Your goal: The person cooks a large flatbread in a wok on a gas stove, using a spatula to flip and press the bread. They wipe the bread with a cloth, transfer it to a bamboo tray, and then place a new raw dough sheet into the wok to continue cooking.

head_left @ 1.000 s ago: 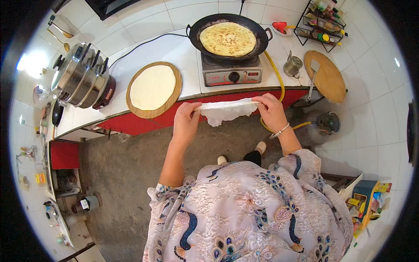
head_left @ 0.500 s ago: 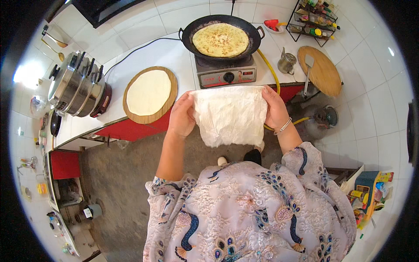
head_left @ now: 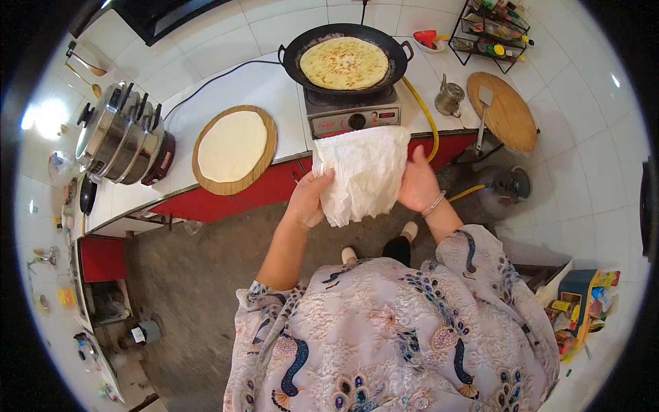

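Observation:
A thin, crumpled white cloth (head_left: 364, 172) hangs in front of me, before the stove's front. My left hand (head_left: 312, 198) is closed on its left edge, thumb on top. At the cloth's right edge is my right hand (head_left: 420, 182), thumb stretched up and off the cloth; its fingers are partly hidden behind it. Beyond, a browned flatbread (head_left: 343, 63) lies in a black two-handled wok (head_left: 292, 72) on a portable gas stove (head_left: 357, 120). To the left, a round of rolled pale dough (head_left: 232, 145) covers most of a round wooden board (head_left: 271, 154).
A stacked steamer (head_left: 123, 141) stands on the counter's left. Right of the stove are a yellow hose (head_left: 425, 113), a metal pot (head_left: 449, 99), a spatula (head_left: 484, 113) on another round board (head_left: 511, 113), and a bottle rack (head_left: 491, 34). A gas cylinder (head_left: 504, 189) stands below.
My hands have come closer together, so the stretched cloth now hangs narrower and gathered. My left hand has moved right and down, and my right thumb has come off the cloth.

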Demonstrator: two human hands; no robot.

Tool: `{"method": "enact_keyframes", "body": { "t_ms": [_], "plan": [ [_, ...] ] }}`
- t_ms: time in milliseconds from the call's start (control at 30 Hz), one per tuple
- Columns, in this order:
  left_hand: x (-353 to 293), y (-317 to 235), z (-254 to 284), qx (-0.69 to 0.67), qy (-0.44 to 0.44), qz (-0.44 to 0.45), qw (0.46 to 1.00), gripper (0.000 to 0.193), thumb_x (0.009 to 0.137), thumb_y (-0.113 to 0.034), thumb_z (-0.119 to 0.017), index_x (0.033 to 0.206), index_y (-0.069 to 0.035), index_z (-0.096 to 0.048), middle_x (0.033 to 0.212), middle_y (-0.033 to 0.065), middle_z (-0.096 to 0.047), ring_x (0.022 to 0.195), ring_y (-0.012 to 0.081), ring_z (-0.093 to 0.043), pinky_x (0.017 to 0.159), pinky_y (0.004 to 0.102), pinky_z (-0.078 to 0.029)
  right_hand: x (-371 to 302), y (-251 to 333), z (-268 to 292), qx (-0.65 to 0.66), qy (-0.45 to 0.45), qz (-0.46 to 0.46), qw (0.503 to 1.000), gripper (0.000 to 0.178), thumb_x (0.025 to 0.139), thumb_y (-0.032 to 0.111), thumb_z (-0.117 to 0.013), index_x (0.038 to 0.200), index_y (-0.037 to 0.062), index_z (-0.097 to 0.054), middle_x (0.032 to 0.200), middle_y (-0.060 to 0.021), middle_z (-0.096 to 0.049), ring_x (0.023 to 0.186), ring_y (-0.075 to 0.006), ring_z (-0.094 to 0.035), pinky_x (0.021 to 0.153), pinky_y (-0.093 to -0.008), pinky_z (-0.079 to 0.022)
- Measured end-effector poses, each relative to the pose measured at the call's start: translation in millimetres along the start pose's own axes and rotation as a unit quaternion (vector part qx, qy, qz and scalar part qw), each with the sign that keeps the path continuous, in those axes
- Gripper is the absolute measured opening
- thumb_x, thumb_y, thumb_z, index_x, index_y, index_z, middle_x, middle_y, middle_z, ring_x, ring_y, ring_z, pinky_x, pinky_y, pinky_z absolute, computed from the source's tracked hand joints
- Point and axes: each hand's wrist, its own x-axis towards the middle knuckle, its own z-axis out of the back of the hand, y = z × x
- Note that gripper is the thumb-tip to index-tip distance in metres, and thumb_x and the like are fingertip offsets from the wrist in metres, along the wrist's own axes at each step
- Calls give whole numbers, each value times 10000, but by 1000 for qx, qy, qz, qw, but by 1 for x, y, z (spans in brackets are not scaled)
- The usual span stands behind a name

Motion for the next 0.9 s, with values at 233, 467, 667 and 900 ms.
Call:
{"method": "enact_keyframes", "body": {
  "t_ms": [233,467,667,900],
  "plan": [
    [-3,15,29,24,-55,31,998,200,896,-140,-503,1049,-15,-535,967,76,-618,853,180,-617,742,326,-514,-9,-32,37,-162,-110,-18,980,250,872,92,-516,1100,-5,-543,1050,-107,-608,941,-213,-604,807,-359,-504],
    [0,11,32,86,-59,15,994,200,900,-130,-494,1052,-10,-543,962,73,-617,849,168,-612,751,322,-510,-13,-9,6,-267,-106,44,957,232,865,80,-522,1069,-26,-552,985,-104,-625,853,-180,-625,763,-324,-516],
    [-13,6,20,32,-16,1,999,240,891,-113,-502,1103,-2,-525,1009,82,-607,908,176,-603,783,329,-506,-19,-1,6,-239,-136,64,959,251,868,83,-517,1090,-32,-546,1008,-107,-619,894,-188,-613,775,-321,-508],
    [-39,-9,39,88,129,-56,986,209,818,-51,-575,1015,19,-592,1042,83,-612,944,173,-590,785,316,-489,-38,22,-19,-299,64,27,952,195,798,7,-560,980,-23,-623,963,-81,-634,894,-186,-603,802,-307,-468]
  ]
}}
